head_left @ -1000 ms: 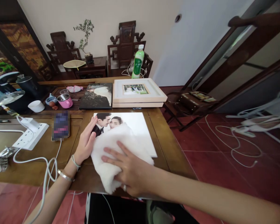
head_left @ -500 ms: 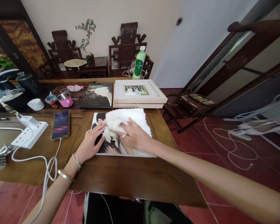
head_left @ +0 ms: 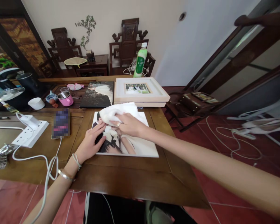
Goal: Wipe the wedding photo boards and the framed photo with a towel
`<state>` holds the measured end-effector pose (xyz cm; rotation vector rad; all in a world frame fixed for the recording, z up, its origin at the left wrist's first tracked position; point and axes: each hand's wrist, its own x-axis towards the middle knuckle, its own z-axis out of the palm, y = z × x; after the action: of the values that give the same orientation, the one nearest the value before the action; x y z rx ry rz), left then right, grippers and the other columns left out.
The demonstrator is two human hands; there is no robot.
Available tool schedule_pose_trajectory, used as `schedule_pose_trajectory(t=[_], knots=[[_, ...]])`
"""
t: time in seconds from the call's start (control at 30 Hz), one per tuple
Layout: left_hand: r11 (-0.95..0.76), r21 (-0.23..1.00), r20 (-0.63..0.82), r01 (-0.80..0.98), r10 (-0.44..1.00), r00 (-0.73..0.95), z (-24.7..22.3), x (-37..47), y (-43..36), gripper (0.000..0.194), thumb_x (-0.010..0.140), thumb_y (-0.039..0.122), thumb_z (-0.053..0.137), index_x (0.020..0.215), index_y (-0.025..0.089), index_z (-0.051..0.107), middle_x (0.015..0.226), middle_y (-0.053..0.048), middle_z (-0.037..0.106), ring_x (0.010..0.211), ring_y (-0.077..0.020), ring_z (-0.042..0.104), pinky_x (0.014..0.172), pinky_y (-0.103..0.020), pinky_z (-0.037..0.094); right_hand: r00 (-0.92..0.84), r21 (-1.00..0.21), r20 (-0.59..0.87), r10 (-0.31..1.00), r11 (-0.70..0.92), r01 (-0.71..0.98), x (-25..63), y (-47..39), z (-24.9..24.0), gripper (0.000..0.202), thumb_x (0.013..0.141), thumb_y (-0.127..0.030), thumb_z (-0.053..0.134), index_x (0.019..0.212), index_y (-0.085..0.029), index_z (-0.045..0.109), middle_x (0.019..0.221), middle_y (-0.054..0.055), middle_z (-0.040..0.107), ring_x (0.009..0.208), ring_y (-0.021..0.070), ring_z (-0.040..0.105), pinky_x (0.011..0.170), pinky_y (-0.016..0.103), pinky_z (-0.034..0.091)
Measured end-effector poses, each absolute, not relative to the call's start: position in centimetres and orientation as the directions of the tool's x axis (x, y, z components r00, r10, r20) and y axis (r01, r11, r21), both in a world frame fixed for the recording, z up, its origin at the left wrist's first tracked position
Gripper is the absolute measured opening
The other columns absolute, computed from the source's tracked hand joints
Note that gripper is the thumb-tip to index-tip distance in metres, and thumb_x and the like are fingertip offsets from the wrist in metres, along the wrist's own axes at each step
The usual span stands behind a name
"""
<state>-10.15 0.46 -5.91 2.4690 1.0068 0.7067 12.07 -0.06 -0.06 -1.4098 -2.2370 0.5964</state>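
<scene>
A photo panel (head_left: 142, 144) lies flat near the front of the wooden table, showing a person in dark clothes and part of another figure. Bunched in my right hand (head_left: 130, 125) is a white cloth (head_left: 121, 109), pressed on the panel's upper part and covering some of the picture. My left hand (head_left: 94, 137) rests with fingers spread on the panel's left edge. Behind the panel are a dark photo panel (head_left: 89, 98) and a pale wooden picture frame (head_left: 159, 90), which sits on another frame.
A green bottle (head_left: 140, 60) stands behind the frames. To the left are a phone (head_left: 61, 123) on a white cable, a power strip (head_left: 37, 133), a pink cup (head_left: 65, 99) and a white cup (head_left: 36, 104). A chair (head_left: 191, 104) stands right of the table.
My right hand has slid the cloth up and left over the panel, uncovering more of its lower right. My left hand stays in place. The view has shifted slightly.
</scene>
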Motion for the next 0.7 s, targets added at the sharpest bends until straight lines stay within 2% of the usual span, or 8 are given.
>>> schedule_pose_trajectory(t=[0.13,0.3,0.4,0.5,0.6,0.7], knots=[[-0.667,0.529,0.295,0.524,0.724,0.624,-5.9,-10.1,0.4,0.046,0.097,0.035,0.046,0.139,0.018,0.051,0.148,-0.012,0.047,0.142,-0.0272,0.036,0.116,-0.05,0.031,-0.265,-0.551,0.157,0.951,0.307,0.776,16.3,-2.0,-0.5,0.029,0.098,-0.032,0.042,0.101,-0.018,0.067,0.107,0.009,0.071,0.099,0.0264,0.064,0.086,0.034,0.046],[-0.661,0.513,0.276,0.547,0.731,0.624,-5.5,-10.0,0.4,0.05,0.098,0.035,0.044,0.145,0.017,0.044,0.152,-0.012,0.041,0.144,-0.026,0.032,0.118,-0.047,0.028,-0.154,-0.419,0.129,0.98,0.194,0.887,20.2,-2.6,-1.5,0.032,0.096,-0.031,0.04,0.099,-0.014,0.067,0.096,0.015,0.071,0.092,0.0318,0.066,0.077,0.039,0.05],[-0.646,0.522,0.261,0.557,0.743,0.616,-5.3,-10.0,0.4,0.055,0.097,0.037,0.045,0.148,0.017,0.038,0.157,-0.012,0.032,0.147,-0.0266,0.024,0.12,-0.046,0.023,-0.203,-0.389,0.141,0.969,0.243,0.889,20.7,-2.6,-2.2,0.03,0.094,-0.027,0.043,0.101,-0.012,0.067,0.106,0.019,0.069,0.108,0.0356,0.061,0.091,0.048,0.047],[-0.63,0.533,0.25,0.564,0.755,0.607,-5.3,-10.0,0.4,0.056,0.097,0.039,0.044,0.149,0.017,0.037,0.158,-0.011,0.029,0.148,-0.0263,0.021,0.121,-0.047,0.02,-0.337,-0.304,0.178,0.925,0.377,0.875,19.8,-3.9,-2.9,0.024,0.087,-0.018,0.048,0.096,-0.009,0.069,0.128,0.024,0.06,0.131,0.0378,0.045,0.109,0.058,0.031],[-0.634,0.532,0.252,0.561,0.751,0.61,-5.4,-10.0,0.6,0.055,0.098,0.039,0.042,0.147,0.014,0.039,0.157,-0.012,0.03,0.147,-0.0252,0.024,0.121,-0.046,0.02,-0.462,-0.227,0.201,0.864,0.5,0.836,17.8,-7.5,-3.6,0.024,0.077,-0.009,0.052,0.091,-0.01,0.071,0.14,0.026,0.05,0.14,0.0401,0.031,0.11,0.068,0.022],[-0.642,0.522,0.263,0.562,0.748,0.609,-5.5,-10.0,0.6,0.055,0.098,0.038,0.042,0.147,0.013,0.039,0.156,-0.013,0.032,0.147,-0.0247,0.025,0.121,-0.047,0.021,-0.491,-0.24,0.266,0.829,0.551,0.799,15.6,-12.3,-4.2,0.023,0.071,-0.007,0.053,0.082,-0.014,0.072,0.142,0.024,0.049,0.141,0.0407,0.028,0.109,0.071,0.02]])
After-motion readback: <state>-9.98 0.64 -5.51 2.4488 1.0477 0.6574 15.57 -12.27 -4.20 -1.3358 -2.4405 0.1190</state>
